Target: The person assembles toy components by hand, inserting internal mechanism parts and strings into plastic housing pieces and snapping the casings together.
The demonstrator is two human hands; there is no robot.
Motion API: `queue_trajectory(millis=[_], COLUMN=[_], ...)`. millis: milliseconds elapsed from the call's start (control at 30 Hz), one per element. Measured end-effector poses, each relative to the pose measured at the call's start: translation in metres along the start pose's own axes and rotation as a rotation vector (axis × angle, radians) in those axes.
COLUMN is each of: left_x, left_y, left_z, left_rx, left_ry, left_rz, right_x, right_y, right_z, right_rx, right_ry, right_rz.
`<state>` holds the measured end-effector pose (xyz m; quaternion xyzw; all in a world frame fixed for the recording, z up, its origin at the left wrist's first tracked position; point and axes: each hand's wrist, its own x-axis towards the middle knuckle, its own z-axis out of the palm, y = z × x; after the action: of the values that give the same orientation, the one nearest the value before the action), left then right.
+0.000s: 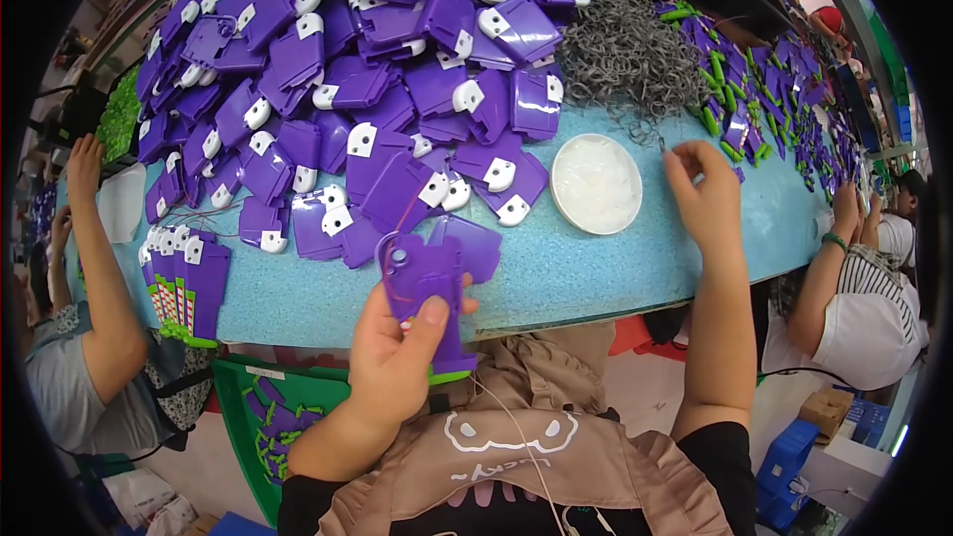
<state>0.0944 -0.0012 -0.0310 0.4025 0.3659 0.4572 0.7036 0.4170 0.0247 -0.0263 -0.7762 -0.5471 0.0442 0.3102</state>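
Note:
In front of me my left hand (397, 342) grips a purple plastic casing (429, 283), with the thumb pressed on its face. A thin wire runs along the casing, and a bit of green shows at its lower end. Out to the right, my right hand (703, 189) is pinched, with a small dark grey piece (662, 144) at its fingertips; it looks like one of the curly bits from the tangled grey heap (630, 50) just beyond. Between my hands stands a round white tub (597, 185) with a whitish, glossy content.
A tall heap of purple casings with white ends (377, 60) covers the far left of the blue table (566, 288). Assembled purple pieces (186, 283) lie in a row at left. A green bin (233, 407) sits below the edge. Co-workers sit at both sides; more purple and green parts (764, 99) lie far right.

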Motion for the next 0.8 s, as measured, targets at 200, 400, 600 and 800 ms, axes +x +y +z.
queue_trajectory(millis=[200,400,600,800], left_x=[-0.002,-0.004,-0.005,-0.007], left_y=[0.006,0.004,0.009,0.008], left_z=[-0.001,0.006,0.002,0.004], left_rx=[-0.02,-0.049,0.0,-0.016], left_ry=[-0.004,-0.047,-0.045,-0.08], left_rz=[0.075,0.007,0.042,0.013], right_x=[-0.004,-0.006,-0.011,-0.019], right_y=[0.007,0.017,0.022,0.033], right_z=[-0.014,-0.014,-0.024,-0.033], right_rx=[-0.026,0.122,0.153,0.127], right_ry=[-0.032,0.139,0.103,0.087], right_rz=[0.008,-0.046,-0.013,-0.072])
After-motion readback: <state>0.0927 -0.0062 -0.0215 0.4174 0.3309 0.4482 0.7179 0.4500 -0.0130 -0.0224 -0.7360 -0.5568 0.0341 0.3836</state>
